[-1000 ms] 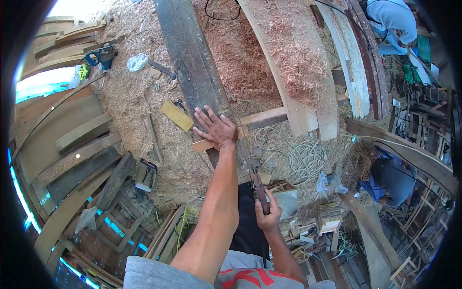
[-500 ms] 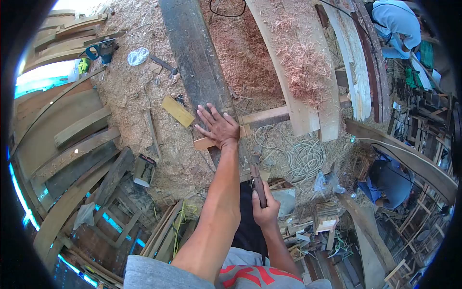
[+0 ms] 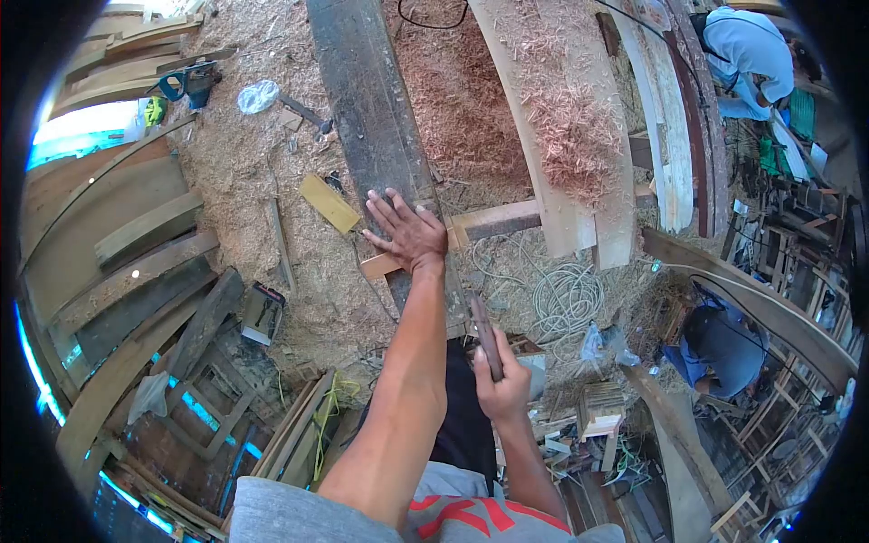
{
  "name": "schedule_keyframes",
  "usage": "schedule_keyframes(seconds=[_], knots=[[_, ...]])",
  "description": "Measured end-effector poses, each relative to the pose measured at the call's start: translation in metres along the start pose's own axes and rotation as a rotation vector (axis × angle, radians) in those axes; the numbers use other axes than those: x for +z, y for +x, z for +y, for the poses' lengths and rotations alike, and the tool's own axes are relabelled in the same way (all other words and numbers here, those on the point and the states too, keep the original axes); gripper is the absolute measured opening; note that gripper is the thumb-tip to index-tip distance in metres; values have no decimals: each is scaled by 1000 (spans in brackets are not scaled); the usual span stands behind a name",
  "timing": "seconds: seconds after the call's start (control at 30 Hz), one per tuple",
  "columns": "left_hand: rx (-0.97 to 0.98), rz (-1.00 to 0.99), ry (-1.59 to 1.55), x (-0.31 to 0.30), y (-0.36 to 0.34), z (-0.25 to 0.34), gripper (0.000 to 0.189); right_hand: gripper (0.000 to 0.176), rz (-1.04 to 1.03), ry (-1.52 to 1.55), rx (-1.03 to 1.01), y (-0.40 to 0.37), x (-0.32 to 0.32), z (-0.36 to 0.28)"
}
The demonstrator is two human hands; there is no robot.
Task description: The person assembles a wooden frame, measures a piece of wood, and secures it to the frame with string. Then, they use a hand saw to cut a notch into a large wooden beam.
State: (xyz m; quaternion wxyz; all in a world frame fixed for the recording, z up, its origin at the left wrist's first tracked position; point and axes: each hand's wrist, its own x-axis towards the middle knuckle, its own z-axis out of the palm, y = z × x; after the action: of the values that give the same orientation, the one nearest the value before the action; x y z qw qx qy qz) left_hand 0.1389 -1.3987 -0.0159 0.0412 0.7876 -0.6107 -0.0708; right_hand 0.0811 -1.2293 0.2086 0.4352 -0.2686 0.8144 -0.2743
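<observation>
My left hand (image 3: 415, 237) lies flat with its fingers spread, pressing a small light wood strip (image 3: 378, 265) across a long dark plank (image 3: 376, 109). Its palm hides the middle of the strip. In my right hand (image 3: 503, 385), beside the near end of the plank, is a dark narrow tool (image 3: 486, 337), its fingers wrapped round the lower part. The tool's exact kind cannot be made out. A yellowish wood block (image 3: 329, 204) rests on the shavings left of the plank.
Coiled pale rope (image 3: 568, 300) lies at right. Boards with reddish shavings (image 3: 579, 136) stand beyond it. A person (image 3: 747, 50) crouches at the upper right, another person (image 3: 724, 351) at the right. A blue power tool (image 3: 195, 86) sits at upper left, a small box (image 3: 262, 314) at left.
The view has shifted slightly. My left hand stays flat on the strip, and my right hand still holds the tool, its tip now a little further up and left.
</observation>
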Motion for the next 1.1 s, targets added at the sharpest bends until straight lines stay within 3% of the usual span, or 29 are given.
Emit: schedule_keyframes(seconds=[0.03, 0.23, 0.33, 0.47, 0.57, 0.73, 0.83, 0.93, 1.1], knots=[[3, -1, -3, -1, 0, 0, 67, 46, 42, 0, -57, 2, 7, 8], [11, -3, 2, -1, 0, 1, 68, 46, -9, -7, 45, -1, -7, -4], [13, -8, -1, -1, 0, 2, 69, 44, 43, 21, -57, 13, 3, 1], [14, -8, 6, -1, 0, 0, 68, 44, -22, 18, 56, 4, -6, 1], [-1, 0, 18, -1, 1, 1, 68, 45, -13, 44, 18, 25, 6, -11], [-10, -26, -11, -6, 0, 0, 69, 46, -25, 6, -16, -2, -9, -4], [-5, -15, 1, -4, -1, 2, 69, 46, -51, 9, 8, 41, 2, -17], [1, -14, 10, -3, 4, 2, 71, 42, 14, -1, -108, 17, -7, -8], [-9, -21, 11, -4, 2, 4, 70, 45, -103, 11, 55, 54, 7, -18]])
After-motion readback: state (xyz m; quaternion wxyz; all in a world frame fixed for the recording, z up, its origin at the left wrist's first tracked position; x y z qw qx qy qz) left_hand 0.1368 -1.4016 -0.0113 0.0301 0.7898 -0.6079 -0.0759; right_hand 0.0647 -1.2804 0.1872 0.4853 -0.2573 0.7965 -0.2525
